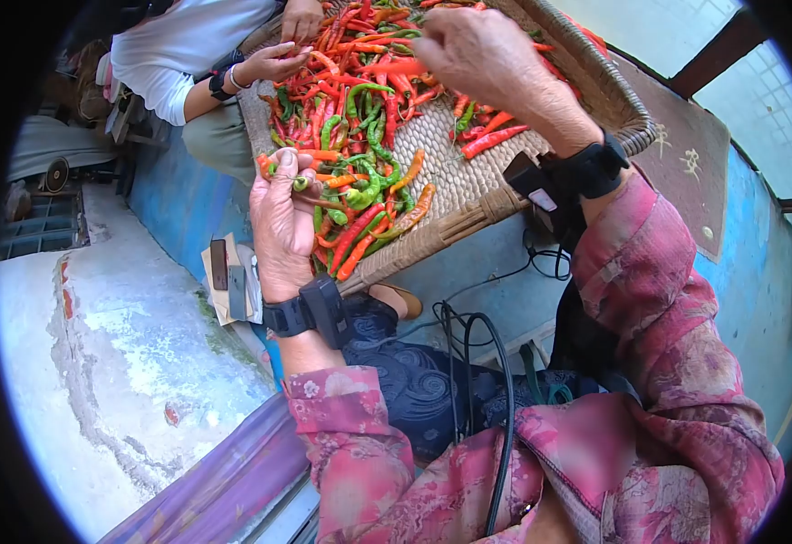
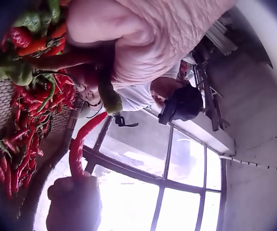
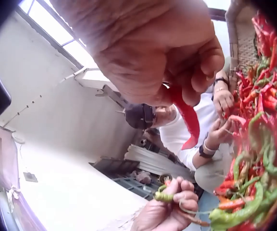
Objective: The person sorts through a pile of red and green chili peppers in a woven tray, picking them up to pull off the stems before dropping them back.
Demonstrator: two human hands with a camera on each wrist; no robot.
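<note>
My right hand [image 1: 491, 68] is raised over the far side of a woven tray [image 1: 450, 154] and grips a red chili pepper [image 3: 189, 120] by one end. The rest of that pepper hangs free from the curled fingers in the right wrist view. At the tray's near left corner, my left hand [image 1: 280, 218] pinches chili peppers between thumb and fingers, among them a green one [image 3: 164, 196]. In the left wrist view a green-tipped pepper [image 2: 110, 98] sticks out below the palm. Beneath the left hand lie green and orange chili peppers [image 1: 364, 195].
Across the tray sits another person in a white shirt [image 1: 165, 59], whose hands [image 1: 274, 63] are at the red peppers [image 1: 323, 91]. Black cables [image 1: 455, 335] hang between my arms. Two phones [image 1: 236, 290] lie on a ledge at left.
</note>
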